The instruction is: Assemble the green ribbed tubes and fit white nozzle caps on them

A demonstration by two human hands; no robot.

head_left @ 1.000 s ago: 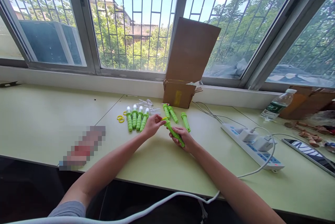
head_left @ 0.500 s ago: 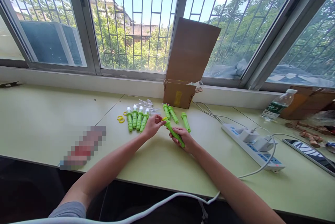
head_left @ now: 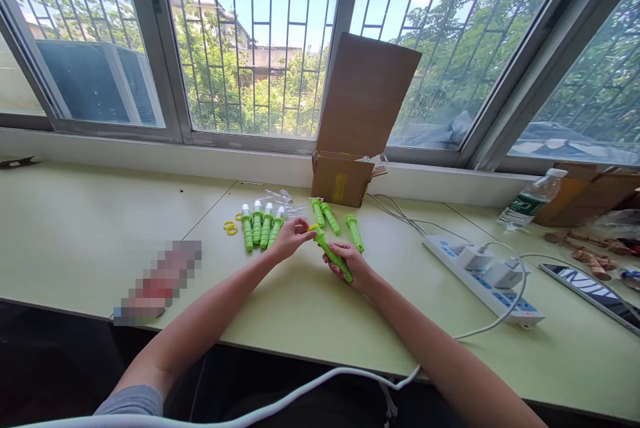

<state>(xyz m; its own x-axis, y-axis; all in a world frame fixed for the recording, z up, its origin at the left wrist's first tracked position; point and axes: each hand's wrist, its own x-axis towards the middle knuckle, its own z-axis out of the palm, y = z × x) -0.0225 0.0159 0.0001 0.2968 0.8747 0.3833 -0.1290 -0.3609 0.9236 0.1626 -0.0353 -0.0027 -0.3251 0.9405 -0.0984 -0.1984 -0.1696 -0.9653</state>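
Note:
My right hand grips a green plastic stick that slants up to the left over the pale green table. My left hand is closed in a pinch at the stick's upper tip, where a small yellow ring sits. Just left of that hand lie several finished green sticks with white caps side by side, and loose yellow rings beside them. Three plain green sticks lie behind my hands.
An open cardboard box stands at the window sill. A white power strip with plugs and cables lies to the right, then a phone, a water bottle and small wooden bits. A white cable crosses the front table edge.
Almost nothing has moved. My left hand's fingers have shifted slightly at the stick's tip.

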